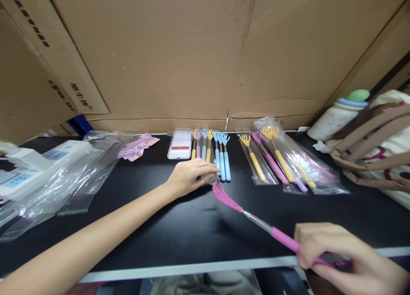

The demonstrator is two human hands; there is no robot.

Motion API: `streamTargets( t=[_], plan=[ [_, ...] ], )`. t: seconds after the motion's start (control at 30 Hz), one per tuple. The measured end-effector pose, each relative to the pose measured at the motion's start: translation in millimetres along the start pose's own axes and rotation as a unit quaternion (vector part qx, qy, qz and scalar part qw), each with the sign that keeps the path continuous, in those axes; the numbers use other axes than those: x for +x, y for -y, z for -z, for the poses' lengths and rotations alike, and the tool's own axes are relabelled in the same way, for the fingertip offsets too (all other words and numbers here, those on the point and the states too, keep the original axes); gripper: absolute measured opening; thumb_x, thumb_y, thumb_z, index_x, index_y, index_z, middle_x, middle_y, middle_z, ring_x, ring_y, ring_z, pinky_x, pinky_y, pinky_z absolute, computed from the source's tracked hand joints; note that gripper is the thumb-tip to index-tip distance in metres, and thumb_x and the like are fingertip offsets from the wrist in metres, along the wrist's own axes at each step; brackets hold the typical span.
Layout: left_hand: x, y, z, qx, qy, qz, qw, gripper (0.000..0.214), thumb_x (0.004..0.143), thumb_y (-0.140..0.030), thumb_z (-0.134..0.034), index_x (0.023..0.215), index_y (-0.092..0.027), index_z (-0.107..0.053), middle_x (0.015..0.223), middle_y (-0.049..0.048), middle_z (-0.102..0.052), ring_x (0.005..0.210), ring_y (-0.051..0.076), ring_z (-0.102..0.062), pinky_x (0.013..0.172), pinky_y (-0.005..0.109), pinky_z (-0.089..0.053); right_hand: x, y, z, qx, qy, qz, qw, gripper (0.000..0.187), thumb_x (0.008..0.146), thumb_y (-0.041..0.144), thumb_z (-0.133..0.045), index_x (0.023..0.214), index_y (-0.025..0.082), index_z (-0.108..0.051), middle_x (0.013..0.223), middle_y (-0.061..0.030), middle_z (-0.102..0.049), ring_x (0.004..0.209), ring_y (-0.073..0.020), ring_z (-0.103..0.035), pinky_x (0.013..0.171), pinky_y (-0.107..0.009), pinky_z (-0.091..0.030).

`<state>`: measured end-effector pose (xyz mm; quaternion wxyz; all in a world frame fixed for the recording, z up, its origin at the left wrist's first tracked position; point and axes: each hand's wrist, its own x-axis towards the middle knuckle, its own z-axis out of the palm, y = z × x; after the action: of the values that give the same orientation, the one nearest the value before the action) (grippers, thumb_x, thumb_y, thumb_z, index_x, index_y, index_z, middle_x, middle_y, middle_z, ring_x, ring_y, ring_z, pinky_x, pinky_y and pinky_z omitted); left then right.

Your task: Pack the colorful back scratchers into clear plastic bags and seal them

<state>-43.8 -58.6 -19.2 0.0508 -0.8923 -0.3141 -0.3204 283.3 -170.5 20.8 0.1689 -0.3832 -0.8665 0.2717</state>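
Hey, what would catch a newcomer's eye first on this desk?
Probably the bright pink claw-headed scratcher, held in the right hand at the front right. Next, the three light-blue claw-headed scratchers beside the left hand, then the green-topped white bottle, back right.

Beyond the left hand [190,175], slightly left, a smartphone [179,151] with a red bar on its screen, flat on the black counter [150,239]. Farther left, a white power strip [72,146] with pale-blue socket panels. Beyond the right hand [333,248], a green-topped white water bottle [331,121], a crumpled white tissue [322,147] and a brown-strapped cream bag [382,152]. Beyond both, upright brown cardboard [173,60].
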Motion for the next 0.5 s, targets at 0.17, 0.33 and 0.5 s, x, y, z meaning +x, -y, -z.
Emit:
streamTargets(
  t=[0.17,0.33,0.5],
  plan=[
    [-0.2,1.2,0.0,-0.014,0.019,0.014,1.0,0.025,0.094,-0.03,-0.045,0.109,-0.027,-0.064,0.108,-0.0039,-0.069,0.098,0.011,-0.062,0.08,0.022,-0.048,6.6,14.1,-11.4,-0.025,0.08,-0.022,0.996,0.018,0.087,0.022,-0.05,0.09,0.028,-0.067,0.075,-0.0039,-0.064,0.071,-0.0177,-0.061,0.066,-0.029,-0.046],
    [-0.1,1.1,3.7,-0.054,0.028,0.034,0.998,0.027,0.095,-0.03,-0.041,0.112,-0.026,-0.063,0.11,-0.0029,-0.068,0.1,0.013,-0.06,0.085,0.025,-0.047,11.0,21.5,-14.0,-0.052,0.07,-0.014,0.996,0.018,0.086,0.021,-0.051,0.09,0.029,-0.067,0.074,-0.0035,-0.062,0.071,-0.0179,-0.06,0.067,-0.028,-0.046],
    [0.3,-0.3,5.7,-0.069,0.033,0.031,0.997,0.028,0.095,-0.033,-0.042,0.113,-0.026,-0.063,0.11,-0.0031,-0.068,0.099,0.013,-0.06,0.085,0.025,-0.046,12.2,24.0,-18.9,-0.056,0.065,-0.007,0.996,0.018,0.086,0.019,-0.052,0.092,0.03,-0.065,0.077,-0.0025,-0.062,0.074,-0.0164,-0.06,0.065,-0.025,-0.045]
  ],
)
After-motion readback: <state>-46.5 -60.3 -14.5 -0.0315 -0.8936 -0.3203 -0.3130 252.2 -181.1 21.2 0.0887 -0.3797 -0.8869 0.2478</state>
